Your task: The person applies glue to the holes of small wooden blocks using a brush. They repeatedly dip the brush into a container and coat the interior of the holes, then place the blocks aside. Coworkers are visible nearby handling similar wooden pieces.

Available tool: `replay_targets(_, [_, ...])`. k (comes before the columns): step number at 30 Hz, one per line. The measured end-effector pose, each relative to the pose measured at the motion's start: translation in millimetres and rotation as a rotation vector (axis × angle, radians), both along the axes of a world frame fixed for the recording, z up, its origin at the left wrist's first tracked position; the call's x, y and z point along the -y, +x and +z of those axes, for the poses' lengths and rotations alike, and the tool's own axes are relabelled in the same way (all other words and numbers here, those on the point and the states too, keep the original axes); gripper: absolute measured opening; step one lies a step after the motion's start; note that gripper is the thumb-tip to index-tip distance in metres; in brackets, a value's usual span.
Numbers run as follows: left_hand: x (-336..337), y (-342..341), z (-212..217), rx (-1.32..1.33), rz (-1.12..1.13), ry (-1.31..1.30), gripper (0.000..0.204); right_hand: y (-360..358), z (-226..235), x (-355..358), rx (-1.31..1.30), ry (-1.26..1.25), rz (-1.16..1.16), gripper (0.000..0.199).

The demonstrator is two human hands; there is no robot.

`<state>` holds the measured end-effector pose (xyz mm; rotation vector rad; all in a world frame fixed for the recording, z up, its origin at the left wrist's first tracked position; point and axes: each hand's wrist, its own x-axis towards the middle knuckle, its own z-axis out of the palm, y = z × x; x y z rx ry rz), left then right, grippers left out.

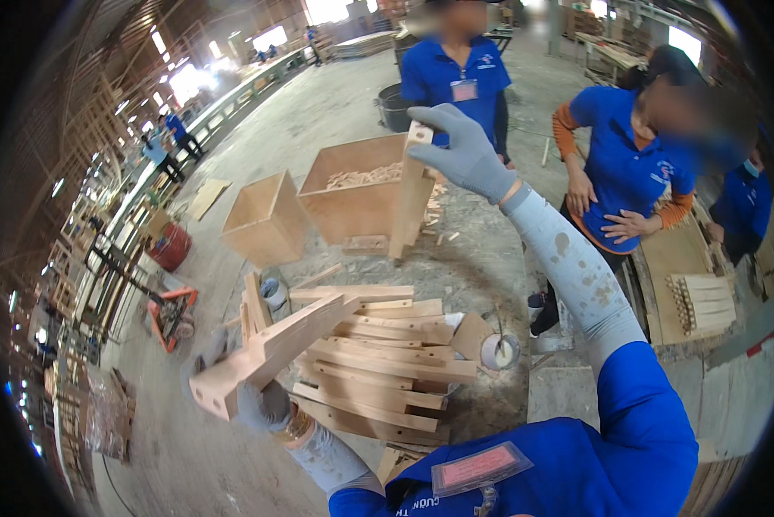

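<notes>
My left hand (265, 407), in a grey glove, is closed round a thick pale wooden leg (279, 345) with an angled end and two drilled holes. The glove's fingers are partly hidden behind the wood and blurred. My right hand (469, 159), gloved too, is raised with the arm stretched out. It grips the top of another wooden leg (410, 202), which hangs nearly upright in front of a plywood box. Below and between my hands lies a stack of similar wooden pieces (374, 366), several of them with holes.
A plywood box (344, 207) holds small wooden bits; another box (253, 228) stands beside it. White pot (499, 351) with a stick, small bucket (273, 293), orange pallet jack (173, 319) and red bin (171, 247) surround the stack. Two people (456, 77) (628, 164) stand close ahead and right.
</notes>
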<state>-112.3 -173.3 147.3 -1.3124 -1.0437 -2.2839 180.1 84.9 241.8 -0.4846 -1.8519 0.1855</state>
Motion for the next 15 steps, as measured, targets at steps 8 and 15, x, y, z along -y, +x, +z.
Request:
replay_targets(8, [-152,123,36,-0.059,-0.925,-0.420,0.055,68,-34,14,0.197,-0.117,-0.009,0.050])
replay_targets(15, [-210,197,-10,-0.090,-1.197,-0.611,0.063,107,-70,27,0.131,-0.366,0.127,0.052])
